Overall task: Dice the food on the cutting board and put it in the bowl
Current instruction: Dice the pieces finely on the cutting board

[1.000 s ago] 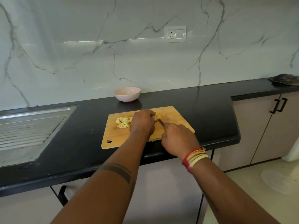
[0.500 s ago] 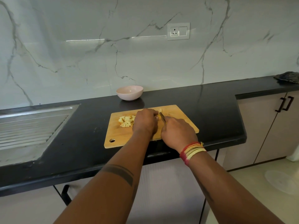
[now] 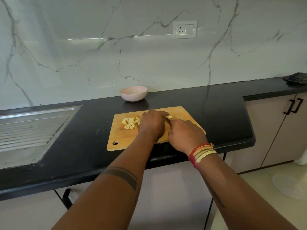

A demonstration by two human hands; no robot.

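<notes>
While the right hand (image 3: 186, 135) has drawn in closer to the left over the last second, its fingers are curled round a knife handle that is almost wholly hidden, only a dark sliver of blade (image 3: 169, 124) showing between the two hands. The left hand (image 3: 153, 123) lies knuckles-up with fingers bent down over the uncut piece of food (image 3: 169, 116), a pale, rounded nub peeping out at its fingertips; it appears to pin the piece, though the grip itself is hidden. That closing-in suggests another cut is under way, so dicing is not finished. To the left, just beside the left hand, sits the heap of diced food (image 3: 131, 122), small cream-yellow cubes with matte, soft-looking faces. All of it rests on the wooden cutting board (image 3: 126, 138), smooth, light-grained, with rounded corners and a hanging hole. Behind it, apart on the glossy black countertop (image 3: 216, 110), stands the pink bowl (image 3: 133, 93), shallow, smooth and holding no food yet.
</notes>
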